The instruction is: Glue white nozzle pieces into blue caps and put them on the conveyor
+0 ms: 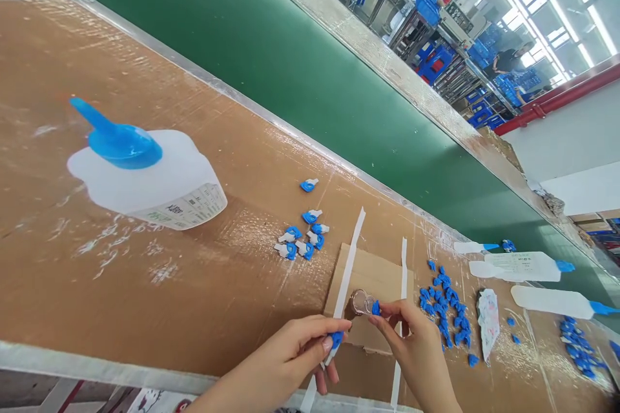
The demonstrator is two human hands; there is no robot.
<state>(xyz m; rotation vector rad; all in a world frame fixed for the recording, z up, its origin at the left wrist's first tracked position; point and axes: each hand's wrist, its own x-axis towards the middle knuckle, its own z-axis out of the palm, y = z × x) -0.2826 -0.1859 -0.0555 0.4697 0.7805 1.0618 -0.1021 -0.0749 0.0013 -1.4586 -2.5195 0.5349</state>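
Above the cardboard piece (375, 264), my left hand (310, 345) pinches a small blue part with a whitish end (335, 339) between thumb and fingers. My right hand (411, 335) grips a small blue piece (376, 308) by its edge. That piece is at the right side of a small round clear dish (359, 301) on the cardboard; whether it touches the dish I cannot tell. Left of the cardboard lie several blue parts with whitish ends (305, 250). Right of my right hand is a loose pile of small blue pieces (443, 300).
A white tub (179, 155) with a blue scoop (126, 145) on it stands at the left. White strips of tape (349, 258) cross the cardboard. At the right are white bottle-like containers (527, 266), a crumpled white piece (488, 322) and more blue parts (578, 348). A green wall (271, 58) borders the bench.
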